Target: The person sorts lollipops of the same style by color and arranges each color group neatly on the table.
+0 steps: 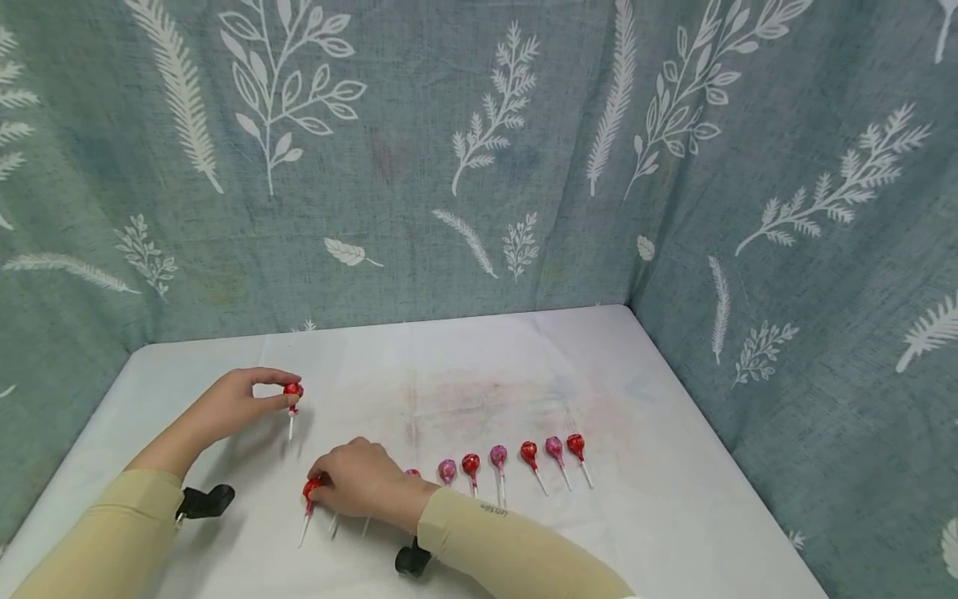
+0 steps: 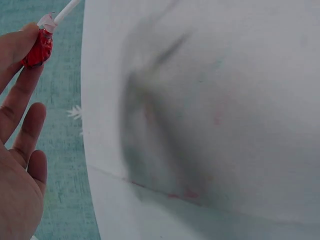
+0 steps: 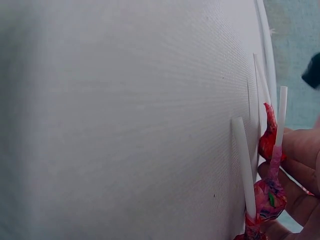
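My left hand [image 1: 238, 403] pinches a red-wrapped lollipop [image 1: 293, 389] by its head, above the left part of the table. In the left wrist view, thumb and fingertips grip the red wrapper [image 2: 39, 52], and the other fingers are loosely bent. Nearer the front, my right hand [image 1: 362, 477] holds the head of another red lollipop [image 1: 310, 489] between thumb and fingers, its white stick pointing toward me. The right wrist view has this red lollipop [image 3: 268, 137] by the fingertips, with a pink lollipop [image 3: 270, 197] beside the hand. Other lollipops are partly hidden under the right hand.
To the right runs a row of several red and pink lollipops, including a pink one [image 1: 498, 456] and a red one [image 1: 575, 445] at its right end. A white cloth covers the table [image 1: 674, 516]. Green leaf-patterned curtains [image 1: 419, 233] stand behind and beside it.
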Action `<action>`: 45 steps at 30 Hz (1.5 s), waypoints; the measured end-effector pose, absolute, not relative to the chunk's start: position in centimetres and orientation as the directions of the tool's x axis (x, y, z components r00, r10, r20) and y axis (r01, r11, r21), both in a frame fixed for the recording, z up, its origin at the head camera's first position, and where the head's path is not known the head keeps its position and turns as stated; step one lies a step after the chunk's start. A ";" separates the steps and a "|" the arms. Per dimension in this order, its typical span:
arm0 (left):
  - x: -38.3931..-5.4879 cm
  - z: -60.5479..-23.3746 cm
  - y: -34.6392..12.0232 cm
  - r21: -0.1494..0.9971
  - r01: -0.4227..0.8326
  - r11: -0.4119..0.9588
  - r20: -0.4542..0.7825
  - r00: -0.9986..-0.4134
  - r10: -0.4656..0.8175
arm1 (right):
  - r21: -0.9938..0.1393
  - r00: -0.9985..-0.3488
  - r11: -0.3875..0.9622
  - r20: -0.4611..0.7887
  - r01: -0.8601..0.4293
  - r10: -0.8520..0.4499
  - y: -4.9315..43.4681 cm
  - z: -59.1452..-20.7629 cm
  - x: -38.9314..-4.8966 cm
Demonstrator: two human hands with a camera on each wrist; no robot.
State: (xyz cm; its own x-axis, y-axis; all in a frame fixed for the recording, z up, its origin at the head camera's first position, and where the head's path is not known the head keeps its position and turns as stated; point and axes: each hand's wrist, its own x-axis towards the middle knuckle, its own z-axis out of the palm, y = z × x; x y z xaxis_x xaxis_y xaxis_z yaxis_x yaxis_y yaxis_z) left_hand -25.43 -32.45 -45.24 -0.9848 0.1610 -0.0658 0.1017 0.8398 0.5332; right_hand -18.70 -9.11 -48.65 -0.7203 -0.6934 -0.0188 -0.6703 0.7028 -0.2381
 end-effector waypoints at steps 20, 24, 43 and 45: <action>-31.6 -46.9 -33.6 0.536 0.039 0.843 -0.156 -0.977 0.145 | -0.231 -0.728 0.716 -0.042 -0.659 -0.684 -9.3 -48.7 -18.5; -32.3 -47.9 -33.9 0.542 0.028 0.840 -0.161 -0.977 0.137 | -0.224 -0.727 0.715 -0.038 -0.662 -0.685 -9.3 -48.6 -18.6; -31.9 -50.0 -33.5 0.533 0.024 0.846 -0.130 -0.985 0.110 | -0.243 -0.718 0.701 -0.026 -0.671 -0.696 -9.2 -48.7 -18.6; -31.9 -50.1 -33.5 0.534 0.015 0.846 -0.132 -0.986 0.101 | -0.247 -0.715 0.697 -0.024 -0.673 -0.698 -9.2 -48.7 -18.7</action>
